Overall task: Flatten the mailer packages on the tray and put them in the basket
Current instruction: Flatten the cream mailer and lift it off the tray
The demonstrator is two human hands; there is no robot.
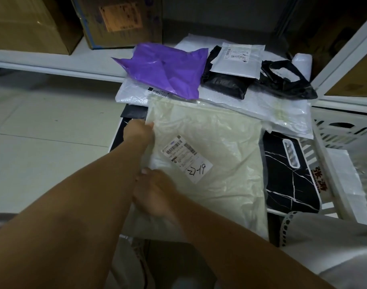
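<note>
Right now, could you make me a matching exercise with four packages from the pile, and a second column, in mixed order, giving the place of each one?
Things:
1. cream mailer
2. purple mailer
3. small white mailer
4. black bag

Places:
A. far left of the pile
B. lying on a black package, far side
C. nearest, held at its left edge by both hands
D. far right, beside the shelf post

Pairs: 1-C, 2-A, 3-B, 4-D

Large mailer (209, 163) on tray (291, 174), more mailers (168, 74) behind — basket (345, 132) right.
</note>
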